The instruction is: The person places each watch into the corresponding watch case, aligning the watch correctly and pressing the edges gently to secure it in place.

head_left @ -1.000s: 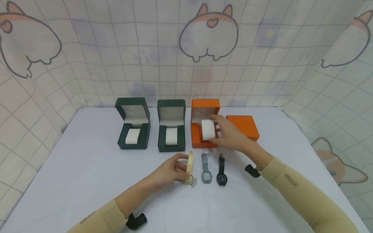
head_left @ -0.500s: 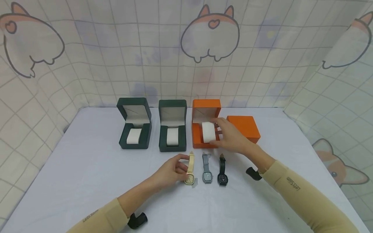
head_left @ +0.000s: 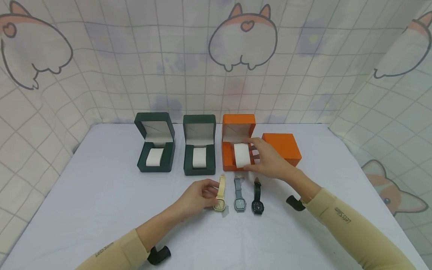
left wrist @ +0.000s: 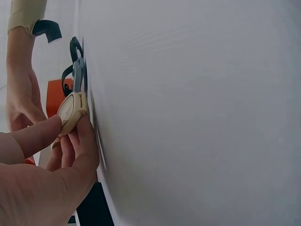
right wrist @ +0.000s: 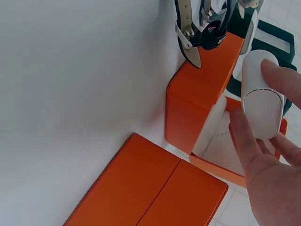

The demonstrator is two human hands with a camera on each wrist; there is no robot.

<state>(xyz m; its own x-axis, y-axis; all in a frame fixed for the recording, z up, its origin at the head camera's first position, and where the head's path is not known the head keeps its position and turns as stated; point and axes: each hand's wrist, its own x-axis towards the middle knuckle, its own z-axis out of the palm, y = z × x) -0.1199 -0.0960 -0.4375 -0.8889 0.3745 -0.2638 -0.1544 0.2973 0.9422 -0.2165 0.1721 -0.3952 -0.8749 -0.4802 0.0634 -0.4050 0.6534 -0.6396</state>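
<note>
My left hand [head_left: 197,199] pinches a pale yellow watch [head_left: 219,204] by its case; in the left wrist view, thumb and fingertips lie on both sides of its round-cornered case. A grey-blue watch [head_left: 239,204] and a black watch [head_left: 257,207] lie in a row to its right. My right hand [head_left: 270,157] grips a white watch cushion [head_left: 242,155] between thumb and fingers. This cushion is tilted and stands over the base of the open orange watch box [head_left: 229,165]. In the right wrist view, the cushion [right wrist: 262,108] shows its rounded end above the box.
Two dark green watch boxes [head_left: 200,171] [head_left: 156,168] stand open to the left, each with a white cushion inside. A closed orange box [head_left: 282,147] sits right of the open one, behind my right forearm. Patterned cloth [head_left: 182,71] hangs behind the white table [head_left: 111,187].
The white cushion in my right hand has come slightly down toward the front of the orange box. My left hand has raised the yellow watch's case a little.
</note>
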